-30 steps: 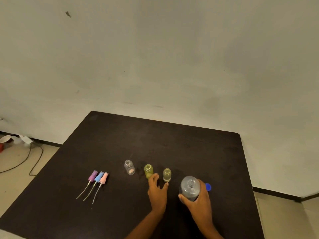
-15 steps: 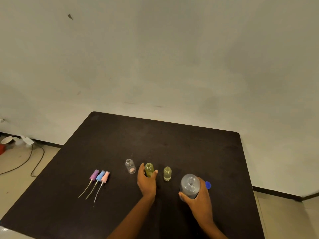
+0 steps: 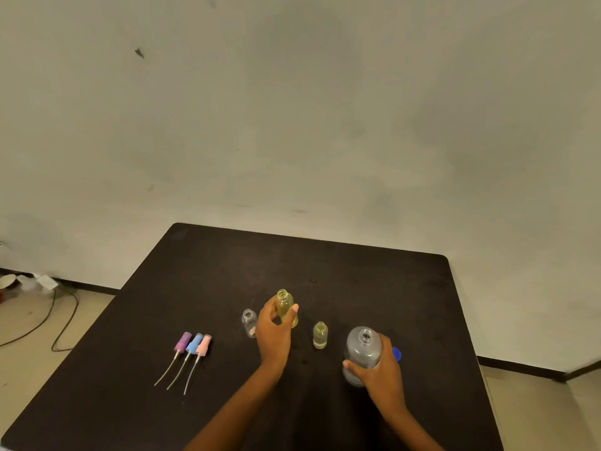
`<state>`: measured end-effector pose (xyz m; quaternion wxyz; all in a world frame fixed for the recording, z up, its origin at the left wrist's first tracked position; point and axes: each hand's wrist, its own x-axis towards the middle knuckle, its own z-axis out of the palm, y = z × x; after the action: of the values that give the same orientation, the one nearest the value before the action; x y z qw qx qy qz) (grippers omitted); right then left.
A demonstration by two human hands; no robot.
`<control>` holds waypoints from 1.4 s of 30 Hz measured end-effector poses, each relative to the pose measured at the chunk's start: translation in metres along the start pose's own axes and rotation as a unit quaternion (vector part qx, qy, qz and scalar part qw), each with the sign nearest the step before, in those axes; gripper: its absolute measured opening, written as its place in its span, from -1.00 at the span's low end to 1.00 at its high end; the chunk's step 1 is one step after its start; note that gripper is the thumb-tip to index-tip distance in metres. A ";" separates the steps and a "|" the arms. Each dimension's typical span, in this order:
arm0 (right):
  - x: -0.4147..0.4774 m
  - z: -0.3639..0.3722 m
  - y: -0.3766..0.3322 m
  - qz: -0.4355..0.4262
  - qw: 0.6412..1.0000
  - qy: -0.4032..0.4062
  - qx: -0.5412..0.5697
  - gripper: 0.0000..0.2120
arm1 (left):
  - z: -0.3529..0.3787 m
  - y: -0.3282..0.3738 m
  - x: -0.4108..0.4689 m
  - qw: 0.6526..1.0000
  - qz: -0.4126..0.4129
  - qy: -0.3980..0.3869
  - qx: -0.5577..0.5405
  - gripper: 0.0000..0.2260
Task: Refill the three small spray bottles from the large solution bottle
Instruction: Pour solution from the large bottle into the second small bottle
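Observation:
My left hand [image 3: 274,330] grips an uncapped small bottle of yellow liquid [image 3: 285,304] and holds it raised off the black table [image 3: 208,275]. To its left stands a clear small bottle [image 3: 249,322] with only a little pinkish residue. To its right stands another small bottle [image 3: 320,335] with pale yellow liquid. My right hand [image 3: 379,369] grips the large clear solution bottle [image 3: 362,349], uncapped and upright on the table. Its blue cap [image 3: 396,354] peeks out behind my fingers.
Three spray heads with dip tubes, purple [image 3: 182,341], blue [image 3: 194,344] and pink [image 3: 203,346], lie side by side at the table's left. On the floor at far left lie a cable [image 3: 61,320] and a white bowl [image 3: 8,281]. A wall stands behind the table.
My left hand closed round the middle yellow bottle and lifted it up off the table. My right hand stayed on the large bottle.

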<state>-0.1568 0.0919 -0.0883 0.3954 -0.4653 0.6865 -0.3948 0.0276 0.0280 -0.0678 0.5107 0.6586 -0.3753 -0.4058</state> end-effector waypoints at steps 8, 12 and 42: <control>0.017 -0.017 -0.084 -0.097 0.990 0.093 0.037 -0.34 | -0.022 0.102 0.020 0.987 0.086 -0.133 -0.038 -0.75; 0.032 -0.032 -0.159 -0.167 0.978 0.118 0.030 -0.25 | -0.041 0.176 0.037 0.972 0.134 -0.189 -0.029 -0.52; -0.033 -0.142 -0.490 -0.466 0.755 0.294 -0.356 -0.30 | -0.109 0.436 0.001 0.859 0.346 -0.372 -0.062 -0.76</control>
<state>-0.1173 0.0229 0.4167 -0.2529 -0.6959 0.5580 -0.3747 0.0936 -0.0187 0.3741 0.4800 0.2533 -0.7151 -0.4405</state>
